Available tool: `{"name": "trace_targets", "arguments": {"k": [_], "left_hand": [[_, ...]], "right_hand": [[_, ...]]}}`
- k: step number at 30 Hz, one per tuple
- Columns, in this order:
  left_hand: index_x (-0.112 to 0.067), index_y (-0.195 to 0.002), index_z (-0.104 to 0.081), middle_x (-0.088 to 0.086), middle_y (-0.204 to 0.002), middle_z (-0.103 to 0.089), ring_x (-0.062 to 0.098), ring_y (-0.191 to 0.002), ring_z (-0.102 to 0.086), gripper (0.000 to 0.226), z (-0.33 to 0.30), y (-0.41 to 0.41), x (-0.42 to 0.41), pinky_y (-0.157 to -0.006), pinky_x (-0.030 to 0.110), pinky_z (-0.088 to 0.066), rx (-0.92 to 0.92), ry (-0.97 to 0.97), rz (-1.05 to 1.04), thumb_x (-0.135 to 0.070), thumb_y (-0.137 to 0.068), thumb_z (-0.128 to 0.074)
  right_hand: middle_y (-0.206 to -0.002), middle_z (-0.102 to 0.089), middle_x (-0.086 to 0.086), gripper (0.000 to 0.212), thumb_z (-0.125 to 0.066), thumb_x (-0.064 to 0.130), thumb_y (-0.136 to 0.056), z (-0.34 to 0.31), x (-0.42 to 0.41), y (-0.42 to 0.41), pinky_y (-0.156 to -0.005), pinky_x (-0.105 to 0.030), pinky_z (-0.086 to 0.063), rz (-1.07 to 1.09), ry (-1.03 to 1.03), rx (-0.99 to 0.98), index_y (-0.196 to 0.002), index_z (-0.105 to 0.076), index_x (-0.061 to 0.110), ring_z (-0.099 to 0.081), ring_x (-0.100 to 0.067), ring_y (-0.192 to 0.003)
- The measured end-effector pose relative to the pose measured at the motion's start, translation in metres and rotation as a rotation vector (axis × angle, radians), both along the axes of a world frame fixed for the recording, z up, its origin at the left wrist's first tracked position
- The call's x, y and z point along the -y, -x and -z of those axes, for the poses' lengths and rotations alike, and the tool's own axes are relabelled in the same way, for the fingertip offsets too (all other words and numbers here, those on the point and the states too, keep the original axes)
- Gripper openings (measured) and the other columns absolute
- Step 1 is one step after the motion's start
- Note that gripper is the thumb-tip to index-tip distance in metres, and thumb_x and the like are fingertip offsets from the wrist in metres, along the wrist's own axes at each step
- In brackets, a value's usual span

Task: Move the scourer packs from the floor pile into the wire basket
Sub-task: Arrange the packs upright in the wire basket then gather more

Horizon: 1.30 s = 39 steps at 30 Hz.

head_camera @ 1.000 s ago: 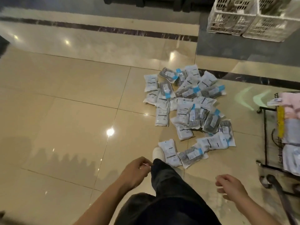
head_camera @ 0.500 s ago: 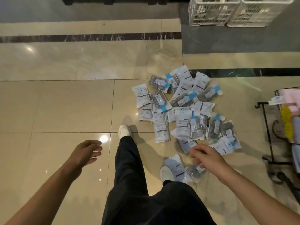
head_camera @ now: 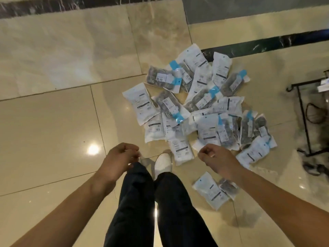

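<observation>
A pile of scourer packs (head_camera: 201, 107), white and clear bags with blue tabs, lies on the tiled floor ahead of me. Two more packs (head_camera: 211, 190) lie apart, nearer, under my right forearm. The black wire basket (head_camera: 302, 107) stands at the right edge, only partly in view. My left hand (head_camera: 121, 161) hangs over the floor left of my shoe, fingers loosely curled, holding nothing. My right hand (head_camera: 217, 159) hovers just above the pile's near edge, fingers loosely curled, holding nothing.
My dark trouser legs and a white shoe (head_camera: 162, 164) stand at the pile's near edge. A dark marble strip (head_camera: 267, 45) runs behind the pile. Glossy beige tiles (head_camera: 53, 122) stretch to the left.
I have stepped closer and the view has tilted down over the pile. My right hand drew back from the near packs. My left hand swung inward beside my leg.
</observation>
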State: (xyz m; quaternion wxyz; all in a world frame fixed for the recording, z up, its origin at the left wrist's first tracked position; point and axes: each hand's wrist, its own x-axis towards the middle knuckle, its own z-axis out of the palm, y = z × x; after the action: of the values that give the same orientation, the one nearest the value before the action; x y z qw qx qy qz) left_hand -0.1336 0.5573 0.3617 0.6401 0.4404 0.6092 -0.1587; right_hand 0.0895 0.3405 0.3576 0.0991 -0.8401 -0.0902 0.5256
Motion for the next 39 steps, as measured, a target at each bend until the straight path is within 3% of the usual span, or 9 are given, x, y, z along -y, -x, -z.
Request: {"name": "trace_targets", "arguments": {"k": [3, 8, 15, 21, 25, 28, 30, 36, 39], "left_hand": [[-0.018, -0.107, -0.073, 0.004, -0.1, -0.079, 0.02, -0.095, -0.074, 0.015, 0.074, -0.037, -0.005, -0.082, 0.032, -0.056, 0.062, 0.035, 0.056, -0.012, -0.1, -0.061], [-0.025, -0.111, -0.069, 0.0, -0.113, -0.074, 0.023, -0.108, -0.069, 0.014, 0.242, -0.065, -0.03, -0.101, 0.048, -0.055, 0.075, -0.134, 0.026, -0.018, -0.099, -0.065], [-0.024, -0.165, -0.019, 0.007, -0.168, -0.03, 0.03, -0.151, -0.037, 0.092, 0.42, -0.082, -0.07, -0.119, 0.053, -0.041, 0.025, -0.304, 0.044, -0.042, -0.094, -0.075], [-0.038, -0.159, -0.01, 0.01, -0.148, -0.051, 0.034, -0.133, -0.056, 0.145, 0.476, -0.107, -0.086, -0.108, 0.055, -0.051, -0.015, -0.256, -0.162, -0.081, -0.045, -0.089], [-0.012, -0.155, -0.025, 0.003, -0.132, -0.063, 0.026, -0.115, -0.066, 0.107, 0.483, -0.118, -0.076, -0.095, 0.047, -0.06, 0.055, -0.204, -0.256, -0.033, -0.076, -0.094], [-0.005, -0.128, -0.066, 0.011, -0.114, -0.078, 0.027, -0.082, -0.077, 0.06, 0.466, -0.114, -0.077, -0.054, 0.029, -0.061, 0.053, -0.15, -0.228, -0.031, -0.079, -0.09], [-0.008, -0.117, -0.072, 0.007, -0.106, -0.08, 0.021, -0.077, -0.079, 0.031, 0.431, -0.108, -0.078, -0.052, 0.025, -0.061, 0.094, -0.098, -0.245, -0.016, -0.089, -0.082], [-0.02, -0.114, -0.068, -0.002, -0.104, -0.081, 0.017, -0.087, -0.08, 0.03, 0.276, -0.069, -0.083, -0.07, 0.031, -0.066, 0.155, -0.028, 0.013, -0.005, -0.09, -0.077], [-0.019, -0.136, -0.058, 0.002, -0.124, -0.077, 0.022, -0.104, -0.078, 0.062, 0.203, -0.05, -0.084, -0.087, 0.043, -0.065, 0.181, 0.035, 0.162, -0.019, -0.081, -0.087]], "right_hand": [[-0.094, -0.074, -0.007, 0.02, -0.061, 0.05, -0.086, 0.113, -0.033, -0.034, -0.084, -0.042, -0.055, 0.029, 0.058, 0.048, -0.082, -0.069, 0.032, -0.07, -0.031, -0.093], [-0.134, -0.066, -0.008, 0.045, -0.066, 0.044, -0.099, 0.277, -0.098, -0.067, -0.094, -0.034, -0.044, -0.077, 0.04, 0.174, -0.134, -0.063, 0.016, -0.062, -0.028, -0.121], [-0.155, -0.049, -0.013, 0.078, -0.071, 0.053, -0.094, 0.42, -0.147, -0.095, -0.115, -0.042, -0.04, -0.008, -0.148, 0.356, -0.157, -0.043, 0.015, -0.048, -0.033, -0.142], [-0.148, -0.059, -0.008, 0.093, -0.075, 0.061, -0.079, 0.461, -0.156, -0.109, -0.113, -0.053, -0.046, 0.036, -0.113, 0.409, -0.156, -0.041, 0.023, -0.057, -0.034, -0.135], [-0.122, -0.067, -0.002, 0.076, -0.086, 0.045, -0.077, 0.46, -0.166, -0.108, -0.101, -0.044, -0.055, 0.118, -0.082, 0.283, -0.14, -0.052, 0.02, -0.066, -0.026, -0.11], [-0.115, -0.071, -0.006, 0.055, -0.089, 0.033, -0.075, 0.441, -0.165, -0.095, -0.089, -0.042, -0.062, 0.26, -0.087, 0.195, -0.119, -0.061, 0.018, -0.07, -0.027, -0.1], [-0.115, -0.071, -0.005, 0.053, -0.09, 0.029, -0.075, 0.417, -0.155, -0.085, -0.09, -0.044, -0.063, 0.353, -0.114, 0.152, -0.119, -0.062, 0.017, -0.07, -0.028, -0.102], [-0.119, -0.069, -0.007, 0.063, -0.088, 0.017, -0.079, 0.286, -0.11, -0.05, -0.099, -0.045, -0.058, 0.49, -0.125, 0.077, -0.133, -0.056, 0.015, -0.068, -0.027, -0.106], [-0.118, -0.068, -0.007, 0.057, -0.088, 0.019, -0.083, 0.205, -0.085, -0.039, -0.096, -0.044, -0.058, 0.568, -0.138, 0.031, -0.129, -0.053, 0.014, -0.067, -0.027, -0.106]]}}
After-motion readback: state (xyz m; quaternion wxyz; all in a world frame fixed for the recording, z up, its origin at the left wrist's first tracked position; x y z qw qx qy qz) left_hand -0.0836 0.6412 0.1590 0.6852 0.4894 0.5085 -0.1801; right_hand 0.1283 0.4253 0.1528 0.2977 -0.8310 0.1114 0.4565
